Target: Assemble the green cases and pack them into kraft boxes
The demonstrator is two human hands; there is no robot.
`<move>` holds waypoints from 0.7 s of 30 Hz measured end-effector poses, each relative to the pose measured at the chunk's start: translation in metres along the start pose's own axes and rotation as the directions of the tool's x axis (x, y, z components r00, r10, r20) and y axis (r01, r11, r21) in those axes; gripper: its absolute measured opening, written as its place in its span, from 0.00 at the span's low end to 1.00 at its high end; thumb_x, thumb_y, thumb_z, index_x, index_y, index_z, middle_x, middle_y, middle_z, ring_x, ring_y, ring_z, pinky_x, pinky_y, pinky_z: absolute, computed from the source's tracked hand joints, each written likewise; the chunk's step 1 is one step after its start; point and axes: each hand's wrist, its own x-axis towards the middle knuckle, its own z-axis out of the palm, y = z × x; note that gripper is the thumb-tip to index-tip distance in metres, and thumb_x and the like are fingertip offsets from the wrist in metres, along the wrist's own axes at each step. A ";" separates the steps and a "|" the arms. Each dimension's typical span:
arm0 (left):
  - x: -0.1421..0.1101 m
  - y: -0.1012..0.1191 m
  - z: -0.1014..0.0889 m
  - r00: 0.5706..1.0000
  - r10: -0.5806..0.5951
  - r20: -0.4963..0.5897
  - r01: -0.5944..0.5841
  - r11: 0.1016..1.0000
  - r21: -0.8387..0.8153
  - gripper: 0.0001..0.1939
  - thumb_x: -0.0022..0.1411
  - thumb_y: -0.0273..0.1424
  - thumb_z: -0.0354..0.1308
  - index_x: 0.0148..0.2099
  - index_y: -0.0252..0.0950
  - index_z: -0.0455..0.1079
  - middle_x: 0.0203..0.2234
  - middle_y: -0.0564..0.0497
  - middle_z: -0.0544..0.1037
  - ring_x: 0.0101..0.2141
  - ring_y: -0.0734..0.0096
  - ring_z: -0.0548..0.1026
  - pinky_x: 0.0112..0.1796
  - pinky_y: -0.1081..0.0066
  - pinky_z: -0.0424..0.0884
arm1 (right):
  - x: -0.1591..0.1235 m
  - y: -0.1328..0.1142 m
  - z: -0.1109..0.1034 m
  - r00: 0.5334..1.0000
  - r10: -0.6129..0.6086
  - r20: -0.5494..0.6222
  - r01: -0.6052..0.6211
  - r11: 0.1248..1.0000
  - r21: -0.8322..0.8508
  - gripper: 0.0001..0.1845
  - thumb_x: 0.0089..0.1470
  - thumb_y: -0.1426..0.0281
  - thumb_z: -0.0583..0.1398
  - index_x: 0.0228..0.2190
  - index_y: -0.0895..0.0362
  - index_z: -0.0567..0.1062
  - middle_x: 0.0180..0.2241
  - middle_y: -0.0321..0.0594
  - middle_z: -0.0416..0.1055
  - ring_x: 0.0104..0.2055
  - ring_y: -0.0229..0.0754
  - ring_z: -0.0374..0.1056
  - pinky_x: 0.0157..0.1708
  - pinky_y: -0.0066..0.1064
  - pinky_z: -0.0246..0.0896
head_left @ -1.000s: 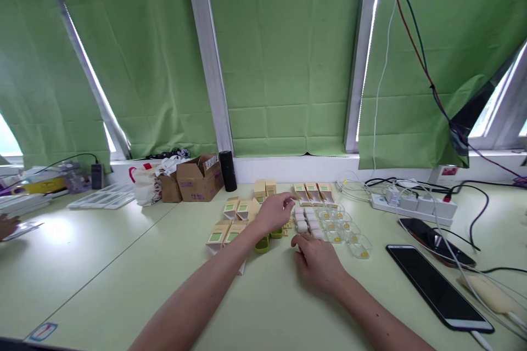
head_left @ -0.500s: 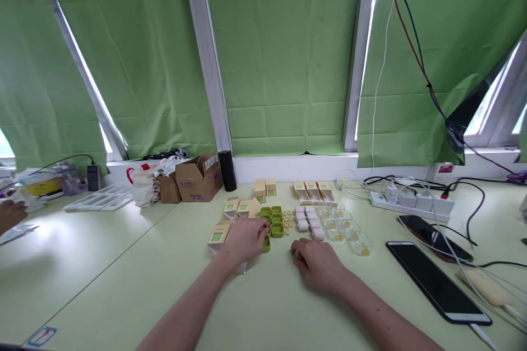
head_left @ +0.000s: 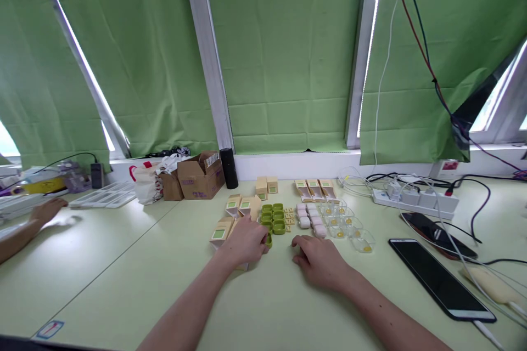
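Observation:
My left hand lies on the table with its fingers closed round a small green case, beside a beige box with a green label. More green cases stand in two short rows just beyond it. My right hand rests palm down on the table, fingers loosely bent and apart, holding nothing. Just beyond it are pale pink cases, small beige tiles and clear trays with yellow dots.
Open beige packs and boxes stand further back. A cardboard box, a black cylinder and a white bag are at the back left. Right: power strip, cables, two phones. A co-worker's hand is far left.
My left hand drew back from the far rows toward me and closed on the nearest green case. My right hand stayed put. The co-worker's hand reached further onto the table.

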 end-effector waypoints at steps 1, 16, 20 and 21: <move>0.000 0.001 0.000 1.000 0.003 0.012 -0.003 1.000 0.004 0.03 0.57 0.31 0.63 0.30 0.41 0.76 0.28 0.48 0.84 0.37 0.53 0.79 0.44 0.59 0.66 | 0.000 0.000 0.000 1.000 0.000 0.003 0.000 1.000 0.000 0.14 0.63 0.69 0.59 0.50 0.53 0.75 0.47 0.43 0.81 0.45 0.49 0.76 0.36 0.34 0.55; -0.002 0.027 0.006 0.985 0.169 -0.023 -0.170 0.984 -0.056 0.05 0.61 0.29 0.59 0.33 0.43 0.75 0.28 0.48 0.82 0.35 0.54 0.77 0.42 0.57 0.65 | 0.000 0.001 0.001 1.000 0.007 -0.014 -0.007 1.000 -0.008 0.13 0.63 0.69 0.60 0.49 0.53 0.75 0.46 0.42 0.81 0.44 0.49 0.77 0.35 0.33 0.53; -0.003 0.035 0.010 0.982 0.186 -0.016 -0.187 0.978 -0.093 0.06 0.65 0.31 0.57 0.39 0.44 0.76 0.28 0.49 0.82 0.33 0.56 0.77 0.45 0.56 0.64 | 0.002 0.001 0.002 0.999 0.031 -0.017 -0.031 0.999 -0.018 0.14 0.62 0.70 0.60 0.49 0.54 0.75 0.44 0.43 0.81 0.44 0.50 0.76 0.34 0.33 0.52; -0.003 0.037 0.010 0.984 0.177 -0.025 -0.178 0.979 -0.100 0.05 0.66 0.33 0.58 0.42 0.44 0.76 0.29 0.48 0.82 0.34 0.55 0.78 0.46 0.56 0.64 | 0.002 0.001 0.002 0.999 0.040 -0.020 -0.041 0.999 -0.015 0.14 0.61 0.70 0.60 0.49 0.54 0.74 0.44 0.43 0.81 0.44 0.50 0.76 0.34 0.33 0.52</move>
